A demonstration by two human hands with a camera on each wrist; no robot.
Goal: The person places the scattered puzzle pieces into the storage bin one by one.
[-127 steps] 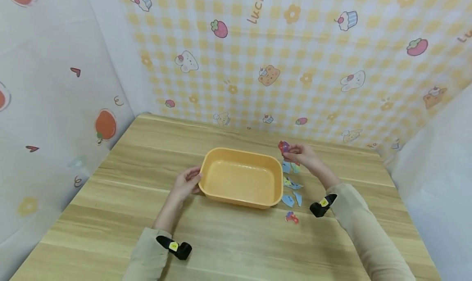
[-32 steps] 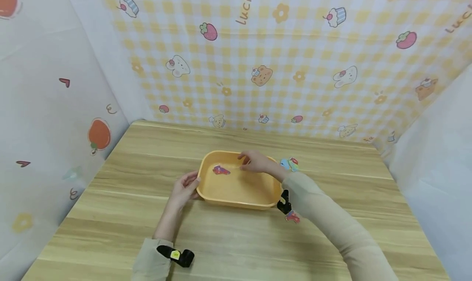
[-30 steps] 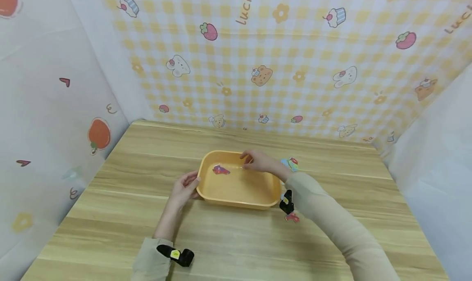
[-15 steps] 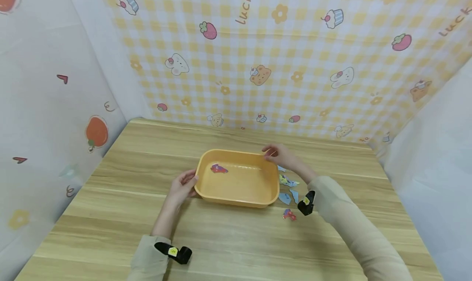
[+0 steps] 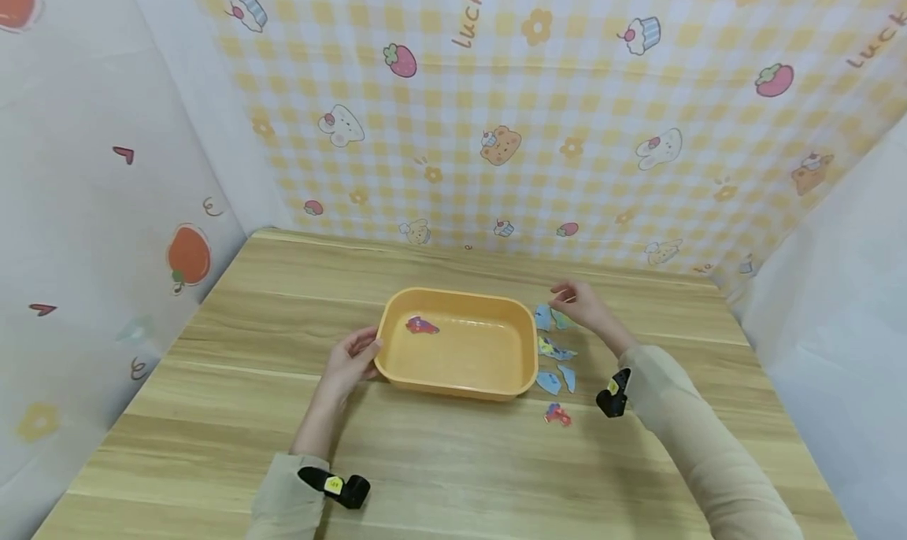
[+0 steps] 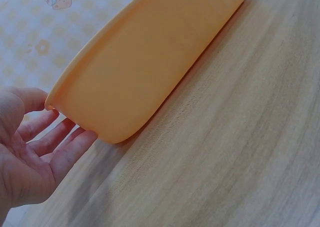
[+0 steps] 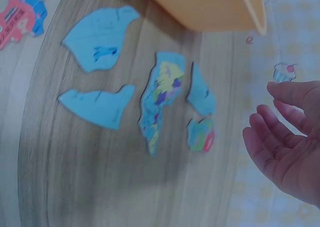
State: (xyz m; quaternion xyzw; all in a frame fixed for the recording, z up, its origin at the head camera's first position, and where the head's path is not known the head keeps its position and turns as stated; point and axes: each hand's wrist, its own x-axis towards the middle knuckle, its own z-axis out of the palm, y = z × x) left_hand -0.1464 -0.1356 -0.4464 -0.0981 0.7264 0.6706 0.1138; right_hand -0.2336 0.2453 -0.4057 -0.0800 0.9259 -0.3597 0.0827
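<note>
My left hand (image 5: 350, 359) holds the left end of a yellow plastic tub (image 5: 453, 386). In the left wrist view its thumb hooks the rim and its fingers (image 6: 75, 152) lie against the outer wall. A red and purple puzzle piece (image 5: 423, 326) lies inside the tub, near the back left. My right hand (image 5: 583, 302), empty and with loosely bent fingers, hovers by the back right corner over a small green, blue and red puzzle piece (image 7: 200, 135). Beside that lie a narrow blue piece (image 7: 201, 91) and a long blue, yellow and purple piece (image 7: 160, 94).
Two plain blue puzzle pieces (image 7: 100, 39) lie further forward along the tub's right side. A red and blue piece (image 5: 557, 414) with printing is nearest the front. The wooden table (image 5: 439, 477) meets a yellow checked cloth (image 5: 453, 170) at the back.
The red and purple piece, earlier in my right hand, now lies in the tub. My right hand has come out over the rim and back to the right. My left hand stays on the tub.
</note>
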